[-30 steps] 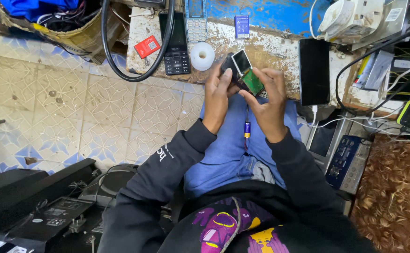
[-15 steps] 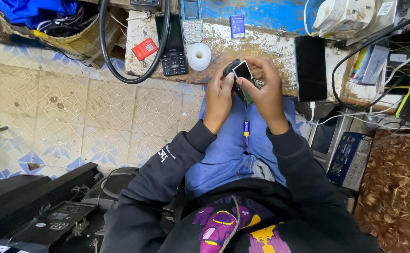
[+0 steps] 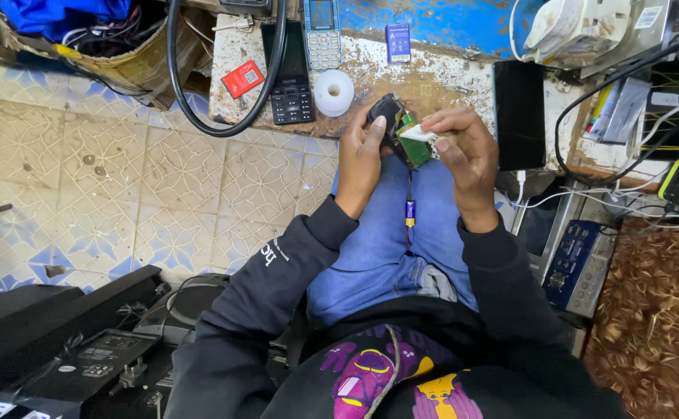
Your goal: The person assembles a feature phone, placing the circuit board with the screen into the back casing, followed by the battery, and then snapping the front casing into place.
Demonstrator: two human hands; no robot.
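Green circuit board (image 3: 411, 143) with a white part sits pinched between the curled fingers (image 3: 440, 124) of the right hand (image 3: 463, 159); the left hand (image 3: 361, 155) closes its fingers around the small black phone body (image 3: 387, 115) just beside them. Half a second ago both hands cupped the phone with its screen up; now the board shows. Beyond the fingertips lies a worn workbench (image 3: 448, 77) with a black keypad phone (image 3: 289, 74) and white tape roll (image 3: 333, 92); patterned floor tiles (image 3: 122, 178) spread past the left hand.

Left hand (image 3: 361, 159) grips small black phone casing (image 3: 387, 116); right hand (image 3: 463, 159) pinches green circuit board (image 3: 412, 143) with white part. Both held over lap, at tabletop (image 3: 448, 81) edge. Black keypad phone (image 3: 290, 74), white tape roll (image 3: 333, 92), dark smartphone (image 3: 519, 114) on tabletop.
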